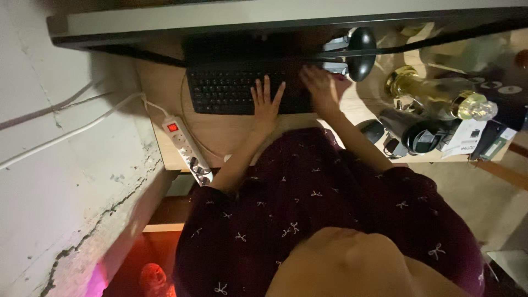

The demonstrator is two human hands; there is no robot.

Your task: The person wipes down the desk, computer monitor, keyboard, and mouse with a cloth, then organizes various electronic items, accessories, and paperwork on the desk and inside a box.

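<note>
Typing was the step judged to be in hand. The black keyboard (247, 88) lay on the wooden tabletop (231, 135), under the front edge of a monitor (275, 22) seen from above. The left hand (267, 102) was laid flat on the keys near the kbd's middle, fingers spread, grip released, nothing held. The right hand (320, 91) was set on the kbd's right end, blurred; its fingers looked loosely spread w/ nothing grasped, so its grip was taken as released too.

The next move, as judged, would call for both hands kept over the keys, light finger presses only, no lifting or gripping.

Other things were noted. A white power strip (187, 148) w/ a lit red switch lay at the tabletop's left edge, its cable run along the cracked wall. A black rounded lamp-like head (362, 52) stood just beside the right hand. A dark mouse (372, 131) sat right of the forearm. Gold-topped bottles (434, 96) & black clutter were crowded further right. Nothing lay between hands & keys; the rounded head was closest to the right hand's reach.
</note>
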